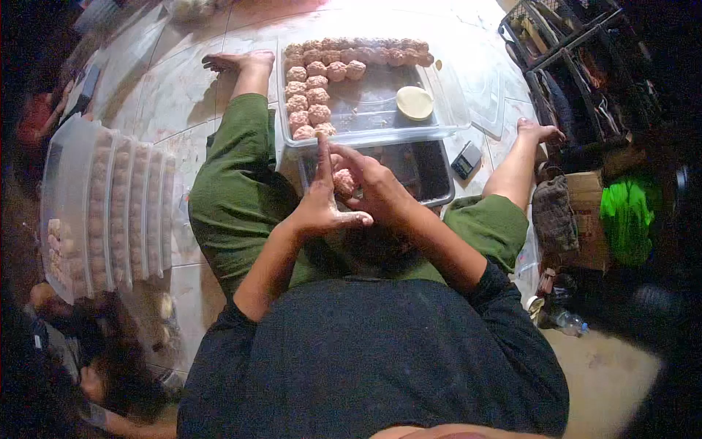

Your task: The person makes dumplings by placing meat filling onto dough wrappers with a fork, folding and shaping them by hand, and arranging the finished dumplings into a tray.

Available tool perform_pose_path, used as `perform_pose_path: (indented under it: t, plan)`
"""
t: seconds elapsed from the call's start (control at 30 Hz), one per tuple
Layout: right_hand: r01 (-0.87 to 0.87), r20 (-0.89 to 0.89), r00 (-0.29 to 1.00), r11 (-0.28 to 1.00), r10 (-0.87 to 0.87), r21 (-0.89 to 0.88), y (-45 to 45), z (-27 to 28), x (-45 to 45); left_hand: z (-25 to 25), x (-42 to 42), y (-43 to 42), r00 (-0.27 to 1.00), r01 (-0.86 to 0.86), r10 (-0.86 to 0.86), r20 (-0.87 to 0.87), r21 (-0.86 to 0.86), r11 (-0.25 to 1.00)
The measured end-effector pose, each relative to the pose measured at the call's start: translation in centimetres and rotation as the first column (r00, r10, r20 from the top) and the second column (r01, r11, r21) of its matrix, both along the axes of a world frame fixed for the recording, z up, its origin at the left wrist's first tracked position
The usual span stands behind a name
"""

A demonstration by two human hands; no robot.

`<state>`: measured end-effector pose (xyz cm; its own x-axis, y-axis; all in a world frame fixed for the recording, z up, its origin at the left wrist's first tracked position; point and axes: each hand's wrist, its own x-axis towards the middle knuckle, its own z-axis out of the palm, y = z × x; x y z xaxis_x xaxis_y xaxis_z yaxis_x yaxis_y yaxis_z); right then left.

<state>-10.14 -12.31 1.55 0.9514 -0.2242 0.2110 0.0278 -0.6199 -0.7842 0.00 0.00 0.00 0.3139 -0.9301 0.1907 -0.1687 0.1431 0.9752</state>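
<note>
Between my two hands, over the near edge of the dark tray, is a pinkish lumpy ball. My left hand is at the ball's left side, its fingers stretched forward and its thumb pointing right. My right hand curves round the ball from the right, fingers bent over it. Just beyond, a clear plastic container holds rows of similar balls along its far and left sides. A round cream-coloured disc lies in its right part.
Stacked clear containers of balls stand at the left. A small scale sits right of the dark tray. Black crates, a cardboard box and a plastic bottle are at the right. Another person's arm shows lower left.
</note>
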Motion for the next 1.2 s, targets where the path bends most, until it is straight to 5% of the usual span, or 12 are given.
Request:
perform_pose_path:
  t: [0.17, 0.37, 0.43, 0.47, 0.57, 0.63, 0.7, 0.77, 0.83, 0.93, 1.03, 1.2]
  plan:
    - [0.102, 0.056, 0.993, 0.991, -0.107, 0.082, -4.0, 2.8, 2.2, 0.5, 2.0, 0.3, 0.944, -0.155, 0.138, -0.299, -0.033, 0.987]
    - [0.317, 0.180, 0.943, 0.919, -0.279, -0.233, -12.9, -2.7, 11.6, -6.5, 9.3, 2.3, 0.683, -0.716, 0.727, -0.076, -0.265, 0.646]
    - [0.156, 0.040, 0.974, 0.780, -0.225, 0.606, -13.7, -4.9, 14.0, -9.4, 10.4, 3.0, 0.610, -0.783, 0.793, -0.003, -0.159, 0.602]
    - [0.189, -0.020, 0.973, 0.745, -0.230, 0.640, -13.4, -5.0, 14.6, -7.8, 10.6, 3.0, 0.409, -0.726, 0.801, 0.438, -0.375, 0.576]
    - [0.278, -0.167, 0.960, 0.842, -0.225, 0.462, -14.2, -5.7, 15.8, -7.3, 9.9, 2.5, 0.475, -0.706, 0.808, 0.347, -0.397, 0.586]
    - [0.281, -0.198, 0.954, 0.446, -0.224, 0.850, -14.6, -6.6, 16.2, -8.1, 9.8, 2.2, 0.493, -0.750, 0.810, 0.317, -0.318, 0.580]
    - [0.315, -0.169, 0.942, 0.590, -0.290, 0.744, -14.1, -6.9, 15.6, -7.7, 9.6, 2.0, 0.521, -0.772, 0.836, 0.173, -0.322, 0.548]
    - [0.316, -0.117, 0.943, 0.949, -0.312, 0.016, -13.7, -6.4, 14.5, -8.3, 10.0, 2.0, 0.573, -0.767, 0.806, 0.149, -0.250, 0.591]
    - [0.346, -0.163, 0.900, 0.889, -0.405, -0.299, -12.6, -4.5, 13.9, -8.0, 9.8, 1.9, 0.599, -0.770, 0.797, 0.071, -0.222, 0.598]
    - [0.268, -0.126, 0.959, 0.959, -0.255, 0.094, -13.2, -6.2, 14.4, -9.3, 9.8, 1.9, 0.543, -0.784, 0.821, 0.176, -0.244, 0.571]
    - [0.322, -0.160, 0.931, 0.535, -0.327, 0.781, -13.5, -5.7, 14.3, -8.6, 9.5, 1.9, 0.573, -0.769, 0.809, 0.135, -0.255, 0.587]
    - [0.392, -0.128, 0.878, 0.542, -0.461, 0.743, -13.7, -7.1, 15.2, -9.6, 10.0, 2.1, 0.671, -0.740, 0.738, -0.067, -0.124, 0.661]
